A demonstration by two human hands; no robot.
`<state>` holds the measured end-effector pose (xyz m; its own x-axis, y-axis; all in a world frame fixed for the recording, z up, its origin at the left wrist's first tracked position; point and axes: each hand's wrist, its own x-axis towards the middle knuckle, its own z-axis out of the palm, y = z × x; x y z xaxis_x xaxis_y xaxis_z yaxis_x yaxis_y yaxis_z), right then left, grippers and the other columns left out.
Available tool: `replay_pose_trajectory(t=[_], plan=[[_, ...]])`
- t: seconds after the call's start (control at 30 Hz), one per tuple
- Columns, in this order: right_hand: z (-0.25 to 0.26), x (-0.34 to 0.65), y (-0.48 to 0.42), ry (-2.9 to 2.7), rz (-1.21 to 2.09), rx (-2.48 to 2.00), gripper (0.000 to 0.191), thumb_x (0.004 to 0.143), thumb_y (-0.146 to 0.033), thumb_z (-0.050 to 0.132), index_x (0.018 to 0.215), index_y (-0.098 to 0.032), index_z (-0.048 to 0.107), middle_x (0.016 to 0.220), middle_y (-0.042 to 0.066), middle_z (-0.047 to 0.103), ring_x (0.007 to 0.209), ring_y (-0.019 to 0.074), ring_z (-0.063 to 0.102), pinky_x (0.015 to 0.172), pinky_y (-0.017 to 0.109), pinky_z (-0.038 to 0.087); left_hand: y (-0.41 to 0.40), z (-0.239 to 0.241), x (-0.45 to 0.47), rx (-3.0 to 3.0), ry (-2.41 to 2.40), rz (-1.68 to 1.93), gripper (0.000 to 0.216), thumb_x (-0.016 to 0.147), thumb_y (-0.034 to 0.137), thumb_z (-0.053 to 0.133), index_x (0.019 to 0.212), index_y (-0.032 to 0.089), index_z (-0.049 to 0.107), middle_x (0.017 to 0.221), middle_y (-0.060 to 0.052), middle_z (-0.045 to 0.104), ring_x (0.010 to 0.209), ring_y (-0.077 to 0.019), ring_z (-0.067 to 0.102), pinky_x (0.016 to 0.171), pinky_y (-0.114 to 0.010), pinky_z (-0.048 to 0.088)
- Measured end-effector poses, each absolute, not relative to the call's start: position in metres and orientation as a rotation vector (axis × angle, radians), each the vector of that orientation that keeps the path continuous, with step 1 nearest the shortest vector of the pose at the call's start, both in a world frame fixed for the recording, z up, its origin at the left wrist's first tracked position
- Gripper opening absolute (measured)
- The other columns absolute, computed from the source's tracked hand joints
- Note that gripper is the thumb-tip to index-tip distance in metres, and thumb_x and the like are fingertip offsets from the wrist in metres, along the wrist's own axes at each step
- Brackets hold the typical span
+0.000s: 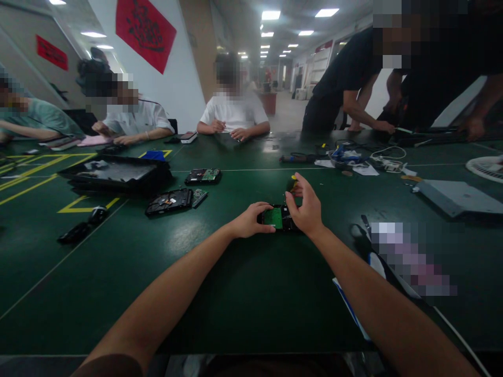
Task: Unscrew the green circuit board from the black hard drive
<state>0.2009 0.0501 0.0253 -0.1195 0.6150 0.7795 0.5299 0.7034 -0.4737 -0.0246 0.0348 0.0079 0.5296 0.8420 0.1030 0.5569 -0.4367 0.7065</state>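
On the green table in front of me lies a small black device with a green circuit board [273, 218] showing on its upper side. My left hand [254, 219] grips its left end, thumb at the near edge and fingers at the far edge. Over the right end, my right hand [306, 206] pinches a screwdriver [293, 183] with a yellow and dark handle, held roughly upright. Its lower end is hard to make out against the black part of the device.
Left of the hands lie an opened black casing [170, 202], another device with a green board [203, 176] and a stacked black tray [118, 173]. At right are a grey metal box [459, 198], a lanyard badge and tangled cables [348, 157]. Several people work around the table.
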Motion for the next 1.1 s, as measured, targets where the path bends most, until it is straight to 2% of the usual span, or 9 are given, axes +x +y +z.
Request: replay_pose_trajectory(t=[0.27, 0.43, 0.6, 0.8, 1.0, 1.1], plan=[[0.0261, 0.2008, 0.0493, -1.78, 0.053, -0.922, 0.065, 0.092, -0.031, 0.059, 0.152, -0.031, 0.034, 0.121, 0.011, 0.06, 0.091, 0.0258, 0.065, 0.079, 0.049, 0.062, 0.034, 0.0086, -0.025, 2.168, 1.138, 0.593, 0.084, 0.071, 0.058, 0.077, 0.143, 0.025, 0.048, 0.153, -0.01, 0.04, 0.141, -0.0328, 0.038, 0.119, -0.049, 0.033], [0.0267, 0.1997, 0.0483, -1.785, 0.092, -0.891, 0.064, 0.095, -0.027, 0.054, 0.154, -0.031, 0.03, 0.13, 0.011, 0.059, 0.098, 0.0256, 0.066, 0.09, 0.05, 0.059, 0.0346, 0.0086, -0.0258, 2.15, 1.146, 0.578, 0.086, 0.07, 0.06, 0.077, 0.143, 0.025, 0.048, 0.154, -0.01, 0.038, 0.141, -0.0335, 0.038, 0.117, -0.049, 0.035], [0.0248, 0.2001, 0.0505, -1.772, 0.083, -0.916, 0.065, 0.093, -0.033, 0.058, 0.153, -0.03, 0.032, 0.127, 0.011, 0.058, 0.095, 0.0259, 0.065, 0.084, 0.049, 0.061, 0.0348, 0.009, -0.026, 2.159, 1.141, 0.571, 0.085, 0.071, 0.058, 0.077, 0.143, 0.026, 0.047, 0.154, -0.01, 0.039, 0.141, -0.0343, 0.038, 0.117, -0.05, 0.034], [0.0243, 0.1994, 0.0509, -1.799, 0.132, -0.888, 0.064, 0.095, -0.028, 0.054, 0.154, -0.029, 0.029, 0.135, 0.011, 0.056, 0.105, 0.0263, 0.065, 0.094, 0.049, 0.058, 0.0356, 0.0069, -0.0259, 2.151, 1.134, 0.587, 0.084, 0.071, 0.058, 0.077, 0.143, 0.026, 0.048, 0.153, -0.011, 0.039, 0.14, -0.0342, 0.039, 0.116, -0.051, 0.035], [0.0254, 0.2005, 0.05, -1.811, 0.04, -0.963, 0.067, 0.093, -0.034, 0.058, 0.154, -0.03, 0.029, 0.136, 0.012, 0.055, 0.095, 0.0272, 0.067, 0.084, 0.051, 0.06, 0.0365, 0.0061, -0.0259, 2.185, 1.116, 0.598, 0.085, 0.071, 0.058, 0.077, 0.143, 0.025, 0.048, 0.152, -0.011, 0.041, 0.14, -0.0332, 0.039, 0.118, -0.05, 0.033], [0.0265, 0.1999, 0.0487, -1.833, 0.063, -0.945, 0.068, 0.095, -0.031, 0.055, 0.156, -0.031, 0.026, 0.141, 0.011, 0.053, 0.1, 0.0274, 0.067, 0.088, 0.051, 0.059, 0.0352, 0.0081, -0.026, 2.17, 1.134, 0.583, 0.085, 0.071, 0.059, 0.077, 0.143, 0.025, 0.047, 0.153, -0.011, 0.04, 0.14, -0.0334, 0.039, 0.117, -0.05, 0.034]])
